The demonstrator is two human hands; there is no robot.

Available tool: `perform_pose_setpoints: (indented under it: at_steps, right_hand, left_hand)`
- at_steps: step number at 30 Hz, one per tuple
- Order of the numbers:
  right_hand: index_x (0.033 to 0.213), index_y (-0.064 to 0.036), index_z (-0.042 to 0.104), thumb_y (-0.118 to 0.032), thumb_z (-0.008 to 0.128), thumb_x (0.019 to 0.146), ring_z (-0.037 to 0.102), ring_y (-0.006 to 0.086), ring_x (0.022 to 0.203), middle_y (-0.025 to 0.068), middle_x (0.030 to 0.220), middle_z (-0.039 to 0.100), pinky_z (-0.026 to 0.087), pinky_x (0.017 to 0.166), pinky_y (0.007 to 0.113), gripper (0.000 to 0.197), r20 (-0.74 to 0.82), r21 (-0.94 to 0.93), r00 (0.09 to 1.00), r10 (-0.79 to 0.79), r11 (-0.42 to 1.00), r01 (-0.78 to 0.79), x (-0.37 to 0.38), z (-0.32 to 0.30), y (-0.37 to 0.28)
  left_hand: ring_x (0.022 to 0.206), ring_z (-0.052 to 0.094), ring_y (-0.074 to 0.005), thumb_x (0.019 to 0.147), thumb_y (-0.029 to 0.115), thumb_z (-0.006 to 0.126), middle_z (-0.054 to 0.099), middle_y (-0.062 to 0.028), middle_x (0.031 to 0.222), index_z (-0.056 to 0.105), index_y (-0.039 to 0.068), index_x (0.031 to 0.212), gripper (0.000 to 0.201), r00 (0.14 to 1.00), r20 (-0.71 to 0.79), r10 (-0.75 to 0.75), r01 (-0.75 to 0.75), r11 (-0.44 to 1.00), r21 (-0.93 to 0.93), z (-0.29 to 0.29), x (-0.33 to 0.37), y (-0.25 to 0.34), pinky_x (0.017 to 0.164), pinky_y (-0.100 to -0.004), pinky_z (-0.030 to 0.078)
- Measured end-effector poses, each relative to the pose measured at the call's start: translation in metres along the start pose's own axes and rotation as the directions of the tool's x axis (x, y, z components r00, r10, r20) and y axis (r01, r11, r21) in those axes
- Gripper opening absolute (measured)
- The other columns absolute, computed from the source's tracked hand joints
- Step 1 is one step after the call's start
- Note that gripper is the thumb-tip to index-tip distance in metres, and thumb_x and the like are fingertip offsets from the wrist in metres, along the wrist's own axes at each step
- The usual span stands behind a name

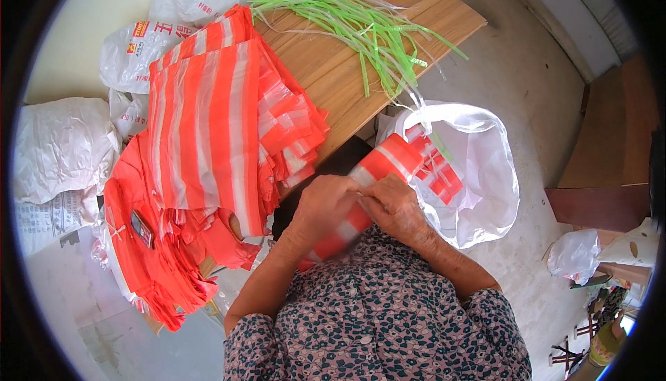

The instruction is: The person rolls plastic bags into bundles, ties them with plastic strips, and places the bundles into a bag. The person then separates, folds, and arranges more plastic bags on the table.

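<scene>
Floral-print shirt (368, 312) fills the foreground as a person's left hand (325, 205) and right hand (394, 204) meet, fingers clenched on a folded striped piece (390, 159) of red and white, held slanting before the chest; its upper end overlaps the near side of an open white bag (501, 146), partly blocking the view of a red-and-white bundle (442, 180) within; to the left rises a striped stack (201, 117), a phone (142, 229) lying on red material (128, 194) below; green and clear strips (374, 31) spread over a wooden table (444, 8); white sacks (142, 55) carry red lettering and small red-and-yellow labels; blur softens the left hand, whose fingertips are hidden; dark fisheye edges crop the corners.
</scene>
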State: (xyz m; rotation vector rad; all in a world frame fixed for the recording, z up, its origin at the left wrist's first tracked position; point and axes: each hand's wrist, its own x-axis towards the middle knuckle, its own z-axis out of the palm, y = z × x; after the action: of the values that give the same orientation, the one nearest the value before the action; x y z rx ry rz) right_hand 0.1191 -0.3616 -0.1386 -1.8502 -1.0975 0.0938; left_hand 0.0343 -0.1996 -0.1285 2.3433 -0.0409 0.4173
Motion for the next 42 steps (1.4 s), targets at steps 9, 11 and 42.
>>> perform_pose_setpoints:
  at_steps: [9, 11, 42]
  right_hand:
    - [0.082, -0.0018, 0.063, 0.0, 0.067, 0.076, 0.059, 0.0293, 0.07, 0.012, 0.072, 0.058, 0.047, 0.062, 0.037, 0.008, -0.038, 0.018, 0.999, 0.033, 0.999, -0.032, -0.001, 0.0, -0.005]
    - [0.082, -0.0017, 0.063, 0.001, 0.067, 0.076, 0.059, 0.0288, 0.07, 0.0121, 0.073, 0.059, 0.047, 0.062, 0.036, 0.008, -0.035, 0.036, 0.999, 0.028, 0.999, -0.027, -0.002, 0.001, -0.003]
    - [0.082, -0.0049, 0.061, -0.009, 0.064, 0.075, 0.06, 0.0321, 0.077, 0.0105, 0.082, 0.061, 0.048, 0.065, 0.04, 0.008, 0.06, -0.289, 0.99, -0.127, 0.947, 0.139, 0.014, -0.006, -0.002]
  left_hand:
    - [0.077, 0.061, -0.0256, 0.069, 0.003, 0.069, 0.061, -0.0089, 0.085, 0.061, 0.005, 0.092, 0.024, 0.968, 0.003, 0.252, -0.241, 0.92, 0.309, 0.004, 0.004, 0.002, 0.066, -0.0348, 0.048]
    - [0.076, 0.061, -0.0253, 0.07, 0.004, 0.069, 0.061, -0.0084, 0.084, 0.06, 0.006, 0.091, 0.023, 0.973, 0.001, 0.23, -0.219, 0.924, 0.313, 0.008, 0.002, 0.001, 0.065, -0.0347, 0.048]
    - [0.082, 0.065, -0.0306, 0.077, -0.001, 0.064, 0.063, -0.0158, 0.091, 0.059, 0.0, 0.095, 0.019, 0.98, -0.093, 0.175, -0.161, 0.977, 0.141, 0.013, -0.012, -0.003, 0.071, -0.0351, 0.054]
